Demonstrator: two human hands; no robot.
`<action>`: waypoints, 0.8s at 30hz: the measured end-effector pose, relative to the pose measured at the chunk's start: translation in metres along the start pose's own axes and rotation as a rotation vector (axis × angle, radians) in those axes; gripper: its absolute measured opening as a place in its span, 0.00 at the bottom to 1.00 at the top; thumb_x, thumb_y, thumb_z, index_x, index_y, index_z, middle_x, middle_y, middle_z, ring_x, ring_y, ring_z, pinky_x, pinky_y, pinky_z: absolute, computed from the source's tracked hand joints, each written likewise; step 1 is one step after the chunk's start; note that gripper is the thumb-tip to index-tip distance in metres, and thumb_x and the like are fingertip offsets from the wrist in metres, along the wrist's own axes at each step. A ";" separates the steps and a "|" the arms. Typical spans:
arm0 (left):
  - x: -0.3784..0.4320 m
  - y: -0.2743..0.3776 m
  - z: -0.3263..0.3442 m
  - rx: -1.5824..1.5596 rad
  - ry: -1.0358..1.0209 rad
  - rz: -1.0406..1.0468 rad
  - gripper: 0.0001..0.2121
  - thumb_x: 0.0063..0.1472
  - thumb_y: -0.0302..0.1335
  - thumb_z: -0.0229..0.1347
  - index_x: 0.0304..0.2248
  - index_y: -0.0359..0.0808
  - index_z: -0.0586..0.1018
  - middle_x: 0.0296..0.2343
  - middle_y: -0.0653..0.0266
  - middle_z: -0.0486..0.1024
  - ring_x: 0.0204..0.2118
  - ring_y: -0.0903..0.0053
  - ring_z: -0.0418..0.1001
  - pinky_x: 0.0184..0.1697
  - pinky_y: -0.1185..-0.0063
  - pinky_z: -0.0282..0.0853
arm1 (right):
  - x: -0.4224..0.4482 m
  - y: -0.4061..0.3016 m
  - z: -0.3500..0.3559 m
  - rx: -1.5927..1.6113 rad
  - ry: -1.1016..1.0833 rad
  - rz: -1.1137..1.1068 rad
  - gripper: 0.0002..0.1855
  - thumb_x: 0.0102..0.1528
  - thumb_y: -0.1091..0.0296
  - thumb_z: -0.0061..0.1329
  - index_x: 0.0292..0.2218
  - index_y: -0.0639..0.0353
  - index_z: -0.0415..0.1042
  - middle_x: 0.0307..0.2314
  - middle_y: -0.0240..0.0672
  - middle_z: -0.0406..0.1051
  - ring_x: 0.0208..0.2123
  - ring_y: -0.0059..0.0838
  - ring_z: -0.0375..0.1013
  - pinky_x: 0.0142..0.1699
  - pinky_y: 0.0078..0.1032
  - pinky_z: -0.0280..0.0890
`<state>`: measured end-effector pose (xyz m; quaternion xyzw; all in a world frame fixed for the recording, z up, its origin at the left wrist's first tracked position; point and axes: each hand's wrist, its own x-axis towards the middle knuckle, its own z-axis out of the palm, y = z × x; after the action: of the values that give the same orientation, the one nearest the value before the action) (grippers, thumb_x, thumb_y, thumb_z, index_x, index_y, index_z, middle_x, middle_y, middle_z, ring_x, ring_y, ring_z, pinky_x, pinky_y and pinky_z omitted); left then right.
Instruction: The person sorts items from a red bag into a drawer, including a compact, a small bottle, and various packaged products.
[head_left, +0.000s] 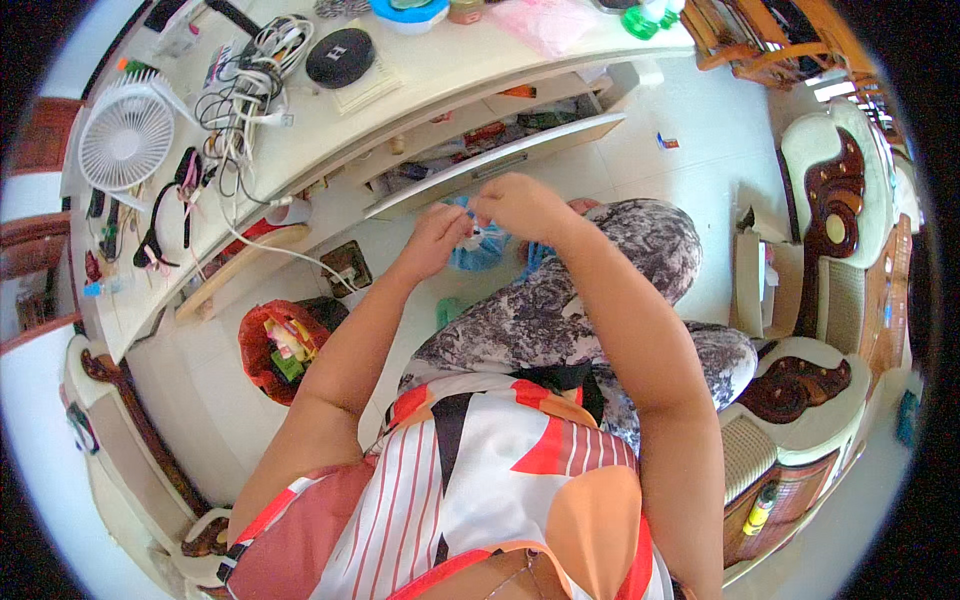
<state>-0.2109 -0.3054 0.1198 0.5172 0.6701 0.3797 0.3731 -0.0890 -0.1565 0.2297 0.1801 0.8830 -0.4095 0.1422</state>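
My left hand and my right hand meet in front of an open drawer, fingertips pinched close together. Between them is a small dark-and-white thing, too small to identify and partly covered by the fingers. Directly below and behind the hands shows a blue plastic bag; whether the fingers touch it I cannot tell. The drawer, under the white table, holds a jumble of items.
A red bag with packets inside stands on the floor at left. On the white table lie tangled cables, a white fan and a round black case. A white cable hangs down. Carved sofas flank me.
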 end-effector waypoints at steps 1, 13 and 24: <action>0.003 -0.003 0.010 0.000 0.071 0.113 0.12 0.62 0.33 0.44 0.32 0.35 0.75 0.27 0.59 0.71 0.33 0.66 0.67 0.38 0.72 0.61 | -0.004 0.005 0.007 0.079 0.061 -0.002 0.15 0.48 0.59 0.44 0.29 0.60 0.75 0.30 0.46 0.73 0.33 0.46 0.72 0.40 0.37 0.67; 0.001 -0.003 0.026 -0.289 0.380 -0.116 0.13 0.63 0.33 0.44 0.32 0.30 0.73 0.28 0.61 0.71 0.30 0.75 0.68 0.36 0.77 0.63 | 0.019 0.012 0.012 0.892 0.315 0.078 0.14 0.47 0.62 0.49 0.26 0.68 0.74 0.19 0.43 0.72 0.21 0.36 0.71 0.29 0.31 0.65; 0.045 -0.060 0.003 -0.235 0.488 -0.466 0.13 0.62 0.32 0.45 0.31 0.29 0.74 0.27 0.64 0.73 0.28 0.77 0.69 0.33 0.78 0.63 | -0.054 0.015 -0.048 0.135 0.962 -0.076 0.15 0.46 0.67 0.49 0.38 0.57 0.72 0.35 0.41 0.69 0.39 0.38 0.69 0.45 0.35 0.62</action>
<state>-0.2411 -0.2713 0.0602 0.1984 0.7913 0.4712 0.3355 -0.0388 -0.1216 0.2711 0.3255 0.8260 -0.3410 -0.3090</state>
